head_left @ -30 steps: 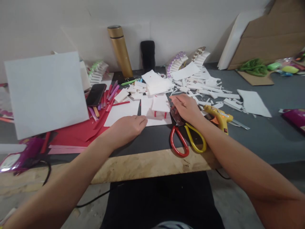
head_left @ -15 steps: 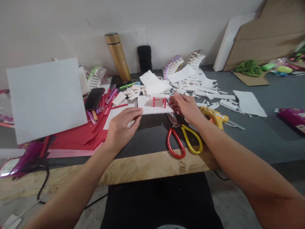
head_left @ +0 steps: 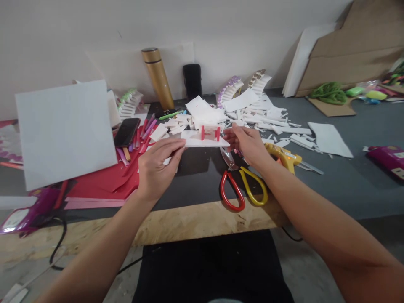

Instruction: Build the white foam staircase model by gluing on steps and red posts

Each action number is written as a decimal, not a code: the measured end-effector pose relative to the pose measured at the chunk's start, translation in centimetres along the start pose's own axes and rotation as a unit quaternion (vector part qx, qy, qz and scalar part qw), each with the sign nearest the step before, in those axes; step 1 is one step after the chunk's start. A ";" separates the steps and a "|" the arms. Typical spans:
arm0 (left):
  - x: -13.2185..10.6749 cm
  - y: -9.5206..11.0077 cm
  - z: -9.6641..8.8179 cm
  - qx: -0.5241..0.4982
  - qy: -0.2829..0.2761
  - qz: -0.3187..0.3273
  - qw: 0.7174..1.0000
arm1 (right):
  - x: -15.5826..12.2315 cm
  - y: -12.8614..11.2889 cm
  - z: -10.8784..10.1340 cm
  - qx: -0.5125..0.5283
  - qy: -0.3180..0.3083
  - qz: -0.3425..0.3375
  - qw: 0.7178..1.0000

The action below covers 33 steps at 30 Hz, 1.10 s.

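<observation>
I hold a flat white foam board point(head_left: 202, 141) level above the dark table, one hand at each end. On top of it stands a small white model table with red legs point(head_left: 210, 132). My left hand point(head_left: 158, 168) pinches the board's left edge. Gripping the right edge is my right hand point(head_left: 248, 142). Below the board lie scissors with one red and one yellow handle point(head_left: 241, 187).
A yellow glue gun point(head_left: 285, 155) lies right of my right hand. White foam scraps point(head_left: 268, 115) litter the back of the table. At the left are a large white board point(head_left: 65, 130), a black phone point(head_left: 126, 131), red paper point(head_left: 104, 181) and a gold flask point(head_left: 157, 78).
The white board with the little red-legged model lay flat on the table; both hands have gripped its ends and lifted it up, level, toward the camera.
</observation>
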<state>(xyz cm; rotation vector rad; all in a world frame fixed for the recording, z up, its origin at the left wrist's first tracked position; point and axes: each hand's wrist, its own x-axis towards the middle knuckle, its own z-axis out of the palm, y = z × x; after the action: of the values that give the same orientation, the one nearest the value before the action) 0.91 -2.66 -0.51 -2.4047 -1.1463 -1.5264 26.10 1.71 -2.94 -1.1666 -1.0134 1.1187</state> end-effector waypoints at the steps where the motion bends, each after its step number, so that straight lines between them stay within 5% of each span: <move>1: 0.1 0.1 0.0 0.003 0.002 -0.002 1.000 | 0.0 0.0 0.0 0.005 0.000 -0.002 1.000; 11: 1.4 0.9 0.2 0.017 0.011 0.000 1.000 | -0.1 -0.3 -0.2 -0.011 -0.010 -0.009 1.000; 15: 1.1 1.0 0.1 0.020 0.012 0.023 0.999 | -0.3 -0.4 -0.7 -0.085 0.009 -0.114 0.990; 20: 0.4 0.8 0.0 0.005 0.010 0.029 1.000 | -0.9 -1.0 -1.0 -0.192 -0.011 -0.299 0.935; 30: 0.3 0.4 -0.1 -0.001 0.004 0.038 0.999 | -0.9 -1.1 -1.2 -0.237 -0.063 -0.324 0.914; 33: 0.3 0.2 -0.2 0.000 -0.002 0.034 0.999 | -0.9 -1.4 -1.7 -0.244 -0.121 -0.347 0.898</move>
<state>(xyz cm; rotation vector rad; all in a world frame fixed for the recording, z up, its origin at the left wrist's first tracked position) 0.94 -2.72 -0.11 -2.4221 -1.0546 -1.5022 27.80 0.50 -1.78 -0.9171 -1.8010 0.4406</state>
